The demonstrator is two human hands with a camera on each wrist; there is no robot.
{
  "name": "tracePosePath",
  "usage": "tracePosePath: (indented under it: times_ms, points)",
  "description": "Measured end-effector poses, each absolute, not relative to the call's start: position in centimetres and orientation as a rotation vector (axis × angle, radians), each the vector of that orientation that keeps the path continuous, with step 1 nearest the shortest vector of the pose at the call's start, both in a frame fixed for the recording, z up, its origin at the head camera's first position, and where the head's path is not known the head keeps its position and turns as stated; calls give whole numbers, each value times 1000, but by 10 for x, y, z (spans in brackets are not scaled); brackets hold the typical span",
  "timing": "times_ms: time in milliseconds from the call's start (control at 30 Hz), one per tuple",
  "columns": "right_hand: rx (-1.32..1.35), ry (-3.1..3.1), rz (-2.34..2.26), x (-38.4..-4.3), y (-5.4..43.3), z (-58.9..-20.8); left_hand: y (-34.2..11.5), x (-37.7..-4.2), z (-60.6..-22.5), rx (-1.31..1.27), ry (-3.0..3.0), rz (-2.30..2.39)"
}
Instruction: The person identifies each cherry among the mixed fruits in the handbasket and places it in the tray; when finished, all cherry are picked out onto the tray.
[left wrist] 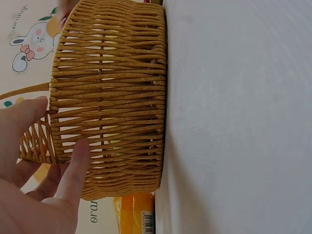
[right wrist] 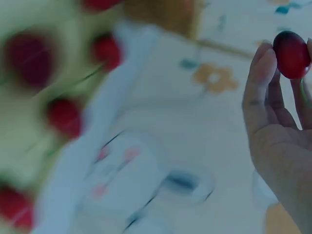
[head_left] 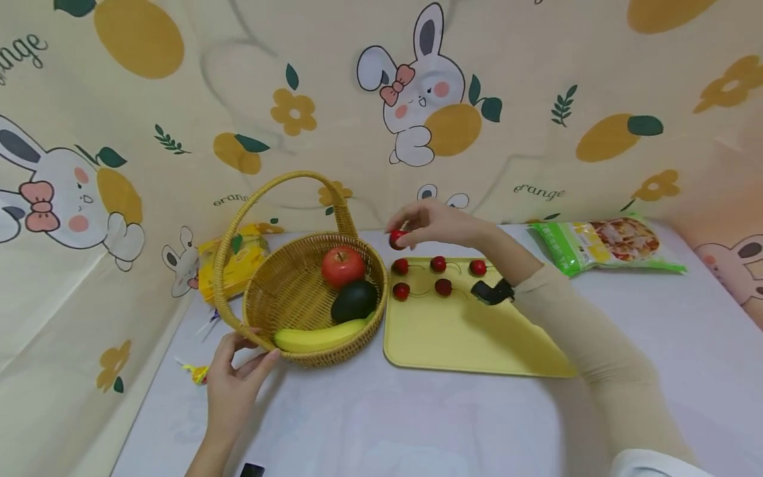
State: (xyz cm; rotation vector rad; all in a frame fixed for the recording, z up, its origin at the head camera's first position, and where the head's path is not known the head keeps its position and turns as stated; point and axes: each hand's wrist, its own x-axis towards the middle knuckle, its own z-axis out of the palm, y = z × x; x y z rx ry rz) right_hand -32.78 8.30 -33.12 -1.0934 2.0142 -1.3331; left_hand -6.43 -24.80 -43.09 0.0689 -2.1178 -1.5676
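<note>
In the head view my right hand (head_left: 438,224) pinches a red cherry (head_left: 397,240) above the far left corner of the yellow tray (head_left: 465,344). The right wrist view shows that cherry (right wrist: 291,54) between thumb and fingertips. My left hand (head_left: 235,374) grips the wicker basket (head_left: 316,360) where its handle meets the near left rim. Seen from the left wrist, thumb and fingers curl round the handle's base (left wrist: 36,141). Inside the basket lie a red apple (head_left: 343,266), a dark avocado (head_left: 354,301) and a banana (head_left: 318,336). Several cherries (head_left: 438,264) with stems rest on the tray.
Behind the basket on the left stands a yellow snack bag (head_left: 235,255). A wrapped candy (head_left: 195,373) lies left of my left hand. At the back right is a green and white food packet (head_left: 608,245). A patterned cloth (head_left: 334,59) hangs behind the white table.
</note>
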Motion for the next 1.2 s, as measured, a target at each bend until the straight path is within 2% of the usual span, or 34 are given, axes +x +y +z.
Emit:
tracePosePath:
  times_ms: [200, 400, 733, 1200]
  points:
    - [-867, 2125, -1357, -323, 158, -363, -245, -63, -429, 67, -2113, -1543]
    - [-839, 2213, -1358, -315, 194, -389, -247, -62, -430, 30, -2118, -1537]
    - [-823, 2233, -1299, -305, 207, -412, -247, -63, -431, 36, -2134, -1519]
    - [-896, 2308, -1194, -296, 213, -419, -248, -63, -432, 37, -2140, -1501]
